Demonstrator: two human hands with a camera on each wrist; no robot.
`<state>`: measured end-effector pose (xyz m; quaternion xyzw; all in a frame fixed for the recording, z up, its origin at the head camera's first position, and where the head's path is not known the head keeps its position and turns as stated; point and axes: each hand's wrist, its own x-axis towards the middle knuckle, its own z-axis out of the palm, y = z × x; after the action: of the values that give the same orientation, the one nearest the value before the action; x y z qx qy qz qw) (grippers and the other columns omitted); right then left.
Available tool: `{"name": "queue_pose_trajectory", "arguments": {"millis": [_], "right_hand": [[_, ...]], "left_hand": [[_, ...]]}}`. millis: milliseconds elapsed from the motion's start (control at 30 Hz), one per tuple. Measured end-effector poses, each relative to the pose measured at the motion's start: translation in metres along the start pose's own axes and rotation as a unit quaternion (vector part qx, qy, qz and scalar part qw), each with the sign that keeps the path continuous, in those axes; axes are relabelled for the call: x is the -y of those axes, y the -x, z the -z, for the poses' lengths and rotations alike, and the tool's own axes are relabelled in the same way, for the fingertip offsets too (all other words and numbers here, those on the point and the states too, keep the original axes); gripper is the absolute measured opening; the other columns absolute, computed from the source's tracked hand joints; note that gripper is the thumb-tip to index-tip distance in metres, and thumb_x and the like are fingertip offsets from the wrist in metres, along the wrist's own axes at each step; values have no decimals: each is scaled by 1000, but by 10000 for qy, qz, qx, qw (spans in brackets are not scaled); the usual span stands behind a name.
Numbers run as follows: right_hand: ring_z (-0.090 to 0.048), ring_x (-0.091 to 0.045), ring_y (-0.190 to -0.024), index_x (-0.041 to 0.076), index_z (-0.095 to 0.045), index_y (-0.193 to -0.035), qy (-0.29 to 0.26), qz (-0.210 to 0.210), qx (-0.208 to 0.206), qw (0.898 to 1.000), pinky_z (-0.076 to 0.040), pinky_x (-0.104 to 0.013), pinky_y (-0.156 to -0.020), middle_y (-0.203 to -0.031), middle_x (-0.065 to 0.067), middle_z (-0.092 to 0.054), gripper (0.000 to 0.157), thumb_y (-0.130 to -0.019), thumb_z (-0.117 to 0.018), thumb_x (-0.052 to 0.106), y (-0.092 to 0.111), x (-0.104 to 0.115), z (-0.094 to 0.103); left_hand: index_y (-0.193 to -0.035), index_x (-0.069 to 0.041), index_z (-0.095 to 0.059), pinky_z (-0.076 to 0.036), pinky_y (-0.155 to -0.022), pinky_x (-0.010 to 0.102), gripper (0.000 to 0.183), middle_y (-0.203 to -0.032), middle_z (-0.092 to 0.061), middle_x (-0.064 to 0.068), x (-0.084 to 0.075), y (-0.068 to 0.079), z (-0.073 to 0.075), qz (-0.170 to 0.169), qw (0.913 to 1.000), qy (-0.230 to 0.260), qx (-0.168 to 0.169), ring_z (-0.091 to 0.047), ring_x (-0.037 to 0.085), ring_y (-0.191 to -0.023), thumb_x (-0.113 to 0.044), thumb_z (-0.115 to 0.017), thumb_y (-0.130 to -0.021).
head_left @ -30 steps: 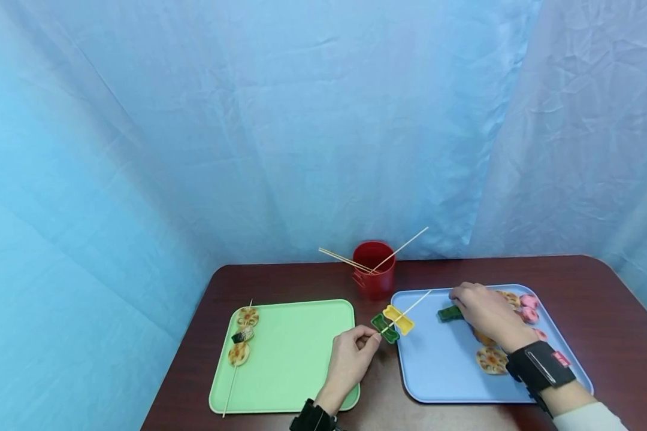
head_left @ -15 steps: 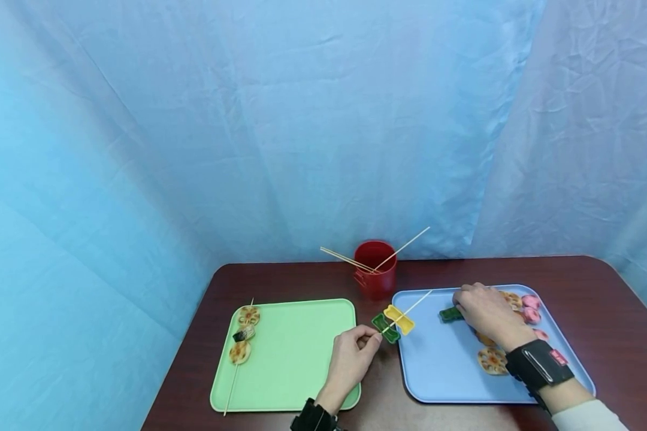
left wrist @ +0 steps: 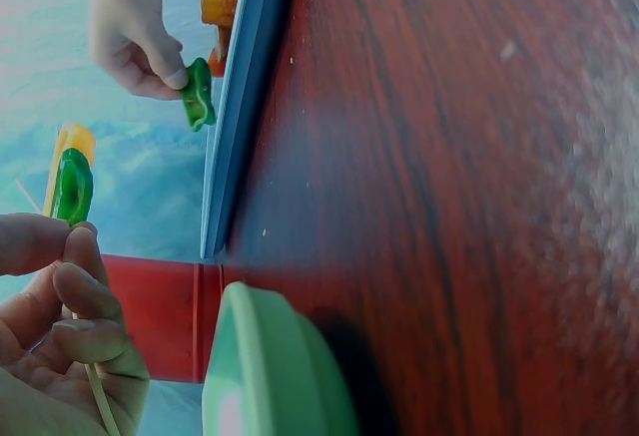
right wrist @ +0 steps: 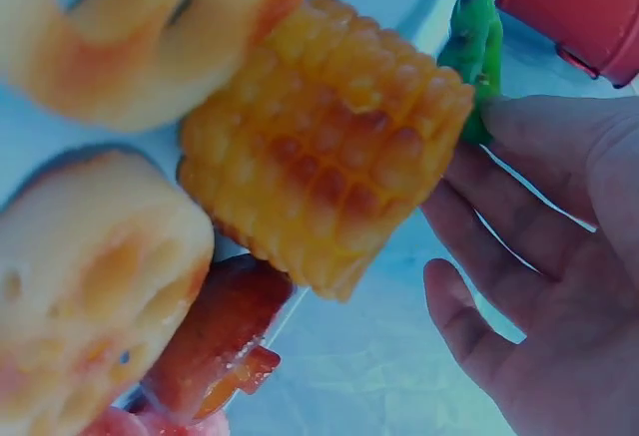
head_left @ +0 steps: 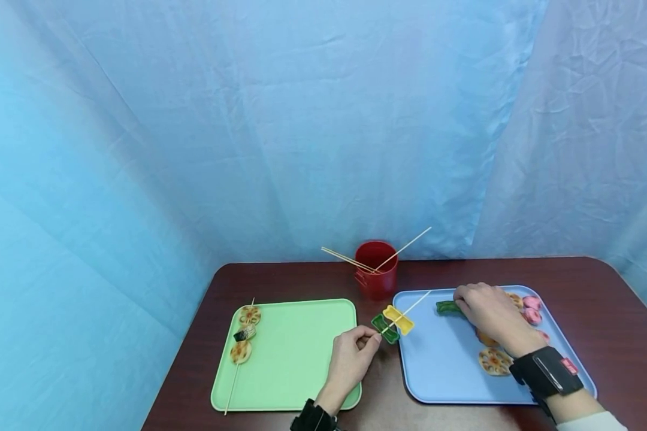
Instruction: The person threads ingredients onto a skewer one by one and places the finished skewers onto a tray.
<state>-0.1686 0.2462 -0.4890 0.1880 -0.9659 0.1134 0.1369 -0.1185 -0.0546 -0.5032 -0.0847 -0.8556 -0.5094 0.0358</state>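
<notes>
My left hand (head_left: 350, 362) pinches a thin wooden skewer (head_left: 419, 301) between the two trays. Threaded on it are a green pepper piece (head_left: 384, 329) nearest the fingers and a yellow pepper piece (head_left: 401, 322) beyond it. Over the back of the blue tray (head_left: 437, 377), my right hand (head_left: 487, 314) pinches another green pepper piece (left wrist: 198, 95) between thumb and fingers. The right wrist view shows a corn chunk (right wrist: 329, 147) and a lotus root slice (right wrist: 100, 276) close to that hand. In the head view, the right hand and forearm hide part of the food on the tray.
At left lies a green tray (head_left: 286, 371) bearing a finished-looking skewer with lotus root slices (head_left: 240, 352). A red cup (head_left: 374, 287) with several skewers stands behind, between the trays. Pink pieces (head_left: 532, 308) sit at the blue tray's right side. A blue curtain (head_left: 323, 131) hangs behind the table.
The green pepper piece in my right hand has tilted and shifted slightly left. My left hand has stayed nearly still with the skewer.
</notes>
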Motion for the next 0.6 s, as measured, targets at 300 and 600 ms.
{"name": "queue_pose_trajectory", "arguments": {"millis": [300, 600], "right_hand": [[-52, -11, -64, 8, -71, -100, -990, -952, 140, 9904, -44, -30, -53, -86, -3, -67, 12, -91, -63, 12, 4, 5, 7], [-51, -12, -62, 8, -70, -103, -1619, -1336, 176, 9776, -42, -29, -53, -87, -1, -67, 16, -93, -62, 19, 9, 5, 8]], "left_hand": [[-81, -13, -73, -41, -49, 18, 10, -61, -55, -12, 1, 0, 0, 14, 10000, 3, 2, -49, 0, -54, -18, -66, -86], [-81, -13, -73, -41, -49, 18, 10, -61, -56, -12, 2, 0, -1, 24, 10000, 8, 33, -49, 0, -54, -18, -67, -86]]}}
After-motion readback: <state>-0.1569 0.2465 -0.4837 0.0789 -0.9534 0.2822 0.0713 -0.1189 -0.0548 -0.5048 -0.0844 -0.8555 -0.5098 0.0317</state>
